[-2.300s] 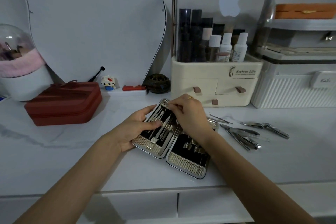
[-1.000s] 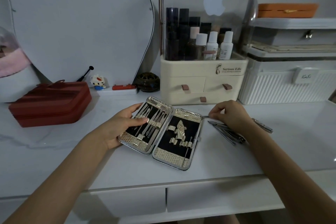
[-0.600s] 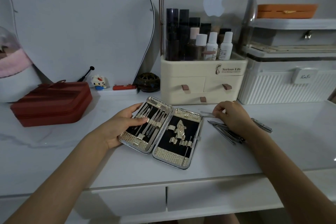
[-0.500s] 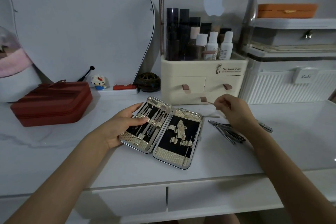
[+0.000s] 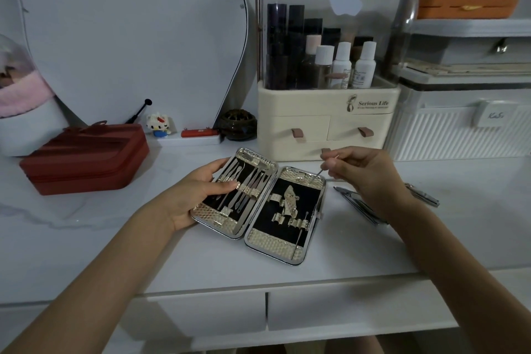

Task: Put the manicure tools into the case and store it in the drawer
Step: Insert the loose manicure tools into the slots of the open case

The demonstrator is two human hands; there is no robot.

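The manicure case (image 5: 274, 238) lies open flat on the white vanity top, gold-edged with black lining. Its left half holds several metal tools in loops; the right half has mostly bare loops and one thin pick. My left hand (image 5: 198, 192) holds the case's left half, thumb pressed on the tools. My right hand (image 5: 365, 172) hovers above the case's top right corner, pinching a thin metal tool (image 5: 327, 165) that points down at the case. Loose tools (image 5: 355, 202) lie on the top under my right wrist, with one more loose tool (image 5: 425, 195) to the right.
A cream cosmetics organiser (image 5: 327, 126) with small drawers stands right behind the case. A red zip box (image 5: 86, 158) sits at the left, a white ribbed box (image 5: 465, 129) at the right. Two vanity drawers (image 5: 344, 307) run below the front edge, both closed.
My right hand left the case, reached to the loose tools at the right, picked up a thin tool and brought it back over the case's top right corner. The left hand stayed put.
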